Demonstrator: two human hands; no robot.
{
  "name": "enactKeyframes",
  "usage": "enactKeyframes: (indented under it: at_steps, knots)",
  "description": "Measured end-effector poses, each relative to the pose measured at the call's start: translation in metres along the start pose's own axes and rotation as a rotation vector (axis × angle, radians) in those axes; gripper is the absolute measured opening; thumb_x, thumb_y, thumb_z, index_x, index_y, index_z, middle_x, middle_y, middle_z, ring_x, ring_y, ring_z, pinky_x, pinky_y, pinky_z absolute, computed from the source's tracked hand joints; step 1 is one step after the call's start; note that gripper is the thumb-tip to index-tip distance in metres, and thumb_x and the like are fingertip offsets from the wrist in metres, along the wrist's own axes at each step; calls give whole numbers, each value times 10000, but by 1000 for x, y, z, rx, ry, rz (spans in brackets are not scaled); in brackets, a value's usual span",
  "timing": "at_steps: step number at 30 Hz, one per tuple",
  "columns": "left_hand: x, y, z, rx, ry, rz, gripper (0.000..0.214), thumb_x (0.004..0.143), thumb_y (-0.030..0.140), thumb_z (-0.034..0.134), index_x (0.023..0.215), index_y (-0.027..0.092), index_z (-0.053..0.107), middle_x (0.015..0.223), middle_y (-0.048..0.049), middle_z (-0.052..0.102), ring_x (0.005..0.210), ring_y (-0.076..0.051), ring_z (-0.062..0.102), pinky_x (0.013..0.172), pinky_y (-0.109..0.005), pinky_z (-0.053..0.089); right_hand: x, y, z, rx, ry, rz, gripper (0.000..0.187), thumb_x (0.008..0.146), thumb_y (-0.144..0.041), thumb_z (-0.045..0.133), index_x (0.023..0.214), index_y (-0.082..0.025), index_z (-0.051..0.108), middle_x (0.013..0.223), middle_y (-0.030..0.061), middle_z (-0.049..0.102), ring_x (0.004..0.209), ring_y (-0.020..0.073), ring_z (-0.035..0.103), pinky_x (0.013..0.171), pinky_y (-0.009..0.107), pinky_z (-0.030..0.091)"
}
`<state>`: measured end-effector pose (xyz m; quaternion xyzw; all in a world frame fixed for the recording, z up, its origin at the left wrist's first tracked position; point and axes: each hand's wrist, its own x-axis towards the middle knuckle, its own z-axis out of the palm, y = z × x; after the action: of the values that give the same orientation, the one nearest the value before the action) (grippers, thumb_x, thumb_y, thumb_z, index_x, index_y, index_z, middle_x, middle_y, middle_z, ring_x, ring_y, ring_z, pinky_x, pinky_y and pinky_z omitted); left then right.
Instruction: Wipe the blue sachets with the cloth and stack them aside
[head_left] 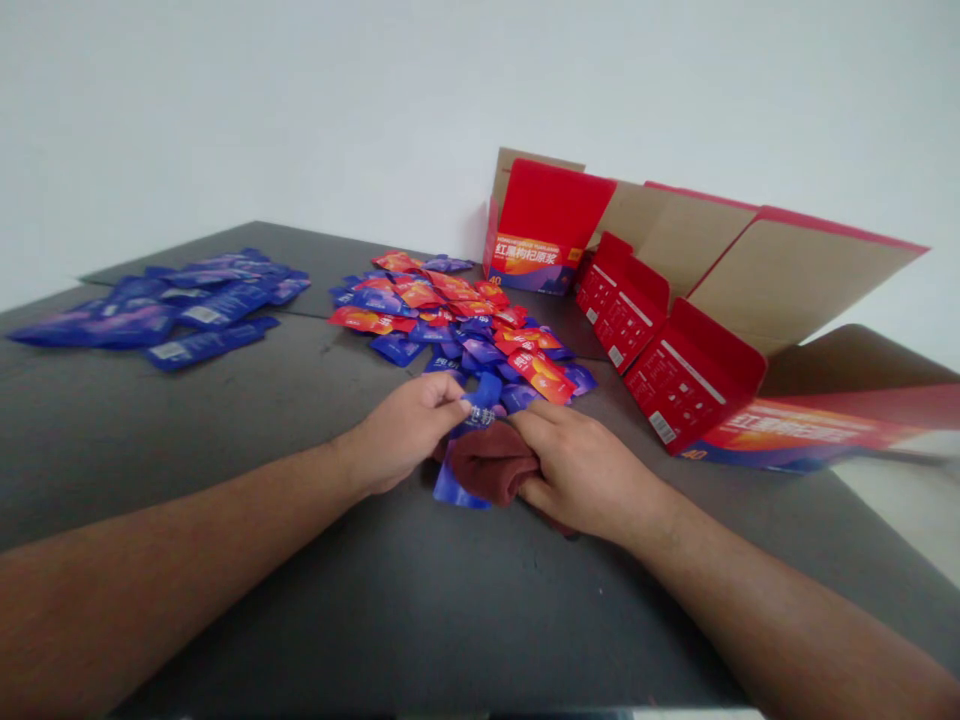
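Near the middle of the table, my left hand [409, 430] pinches the upper edge of a blue sachet [457, 490] between thumb and fingers. A brown cloth [487, 460] is bunched in my right hand [585, 465], its fingers closed round it. The cloth lies against the sachet's front and hides its middle; the lower end shows beneath. Just beyond both hands spreads a mixed pile of red sachets [541, 372] and blue sachets [397, 348], overlapping one another.
Far left lies a separate heap of larger-looking blue sachets [214, 305]. On the right, several red printed cartons [679, 375] stand with raised flaps, one at the back [532, 262]. The dark grey table [315, 610] meets a pale wall [300, 110] behind.
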<state>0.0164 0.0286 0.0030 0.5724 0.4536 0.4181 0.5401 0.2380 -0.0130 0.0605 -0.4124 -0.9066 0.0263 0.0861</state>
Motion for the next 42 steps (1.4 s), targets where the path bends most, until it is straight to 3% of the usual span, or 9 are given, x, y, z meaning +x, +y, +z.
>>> enactKeyframes:
  at_steps: [3,9,14,19,24,30,35,40,42]
  knots:
    - [0,1,0,12,-20,-11,196,855,368,675,850,190,593,768,-24,626,672,-168,600,639,-308,525,-1,-2,0,16,-41,-94,230,855,-215,649,1083,-202,626,1033,55,658,956,222,615,822,337,477]
    - [0,-1,0,-37,-24,-42,197,866,379,648,855,202,561,774,-18,615,666,-168,588,649,-328,534,1,1,-2,-25,20,102,150,849,-216,625,995,-191,605,985,66,643,900,226,612,774,342,473]
    - [1,-3,-2,21,-22,21,198,861,368,674,839,193,585,783,-20,615,676,-157,574,668,-312,520,-1,-3,-2,9,-54,-48,184,848,-219,649,1028,-206,616,1015,51,652,949,222,617,814,337,476]
    - [1,-3,-1,-9,-25,-27,192,881,377,630,854,199,562,752,-11,594,626,-160,566,620,-320,515,1,3,0,-28,53,133,146,856,-216,615,998,-200,589,1004,65,648,903,220,615,779,342,475]
    - [1,-2,-1,31,-22,22,184,865,355,658,835,194,574,759,-9,602,638,-146,555,647,-310,509,0,0,1,9,-23,-23,145,862,-220,639,1002,-211,604,1004,50,646,931,212,606,804,331,469]
    - [1,-4,-2,26,-17,-1,204,885,393,633,854,204,562,747,-4,585,646,-160,565,621,-310,506,2,3,1,-21,53,121,148,855,-223,622,997,-201,588,986,61,638,903,219,611,779,335,466]
    - [1,-4,-2,35,-30,13,189,877,374,652,856,201,578,784,-11,614,666,-155,575,656,-313,514,0,0,0,17,-31,-19,135,857,-220,643,984,-211,596,999,49,644,932,215,609,802,330,466]
    - [1,-4,-2,7,-28,-10,199,888,392,635,865,205,568,769,-11,610,663,-165,582,623,-304,505,1,2,0,-6,47,115,148,849,-213,619,994,-204,592,989,58,641,888,208,608,771,326,466]
    - [1,-4,-2,2,-28,-6,201,891,386,638,855,204,560,763,-4,596,654,-154,570,625,-296,503,1,2,0,-2,41,103,142,848,-208,619,987,-202,592,987,58,642,890,208,608,774,325,468]
